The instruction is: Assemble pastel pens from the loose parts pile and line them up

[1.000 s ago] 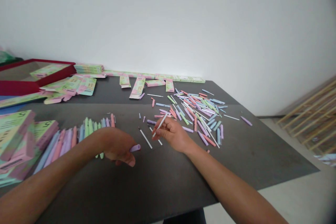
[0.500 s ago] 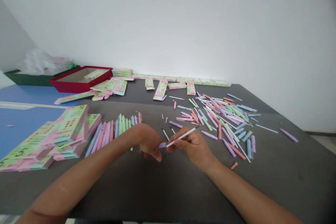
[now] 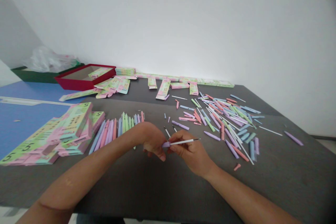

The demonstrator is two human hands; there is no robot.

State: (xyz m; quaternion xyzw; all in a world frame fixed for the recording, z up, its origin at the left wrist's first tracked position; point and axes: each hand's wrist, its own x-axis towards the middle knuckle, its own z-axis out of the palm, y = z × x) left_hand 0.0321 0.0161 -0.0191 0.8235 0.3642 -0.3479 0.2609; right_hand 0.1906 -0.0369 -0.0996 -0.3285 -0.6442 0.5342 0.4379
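Note:
In my left hand [image 3: 154, 144], bent at the wrist, is a purple pen part [image 3: 166, 145]; its far end is hidden by the fingers. My right hand [image 3: 193, 152] pinches a white pen refill [image 3: 183, 142] with a dark tip pointing right. The refill's left end meets the open end of the purple part, roughly in line with it. Beyond the hands, two more refills [image 3: 167, 132] lie on the dark table [image 3: 162, 189]. Left of my left hand is a row of assembled pastel pens [image 3: 111, 131].
Loose pen parts and refills [image 3: 223, 115] spread in a heap at the right. Stacked pen boxes [image 3: 70, 122] stand at the left. Further back are a red tray [image 3: 76, 83], a green tray [image 3: 39, 77] with a plastic bag, and flat cartons [image 3: 163, 89] along the wall.
The refill has swung from a slant to nearly level, and its end has come up to the purple pen part. The view has shifted slightly, moving everything a little to the right.

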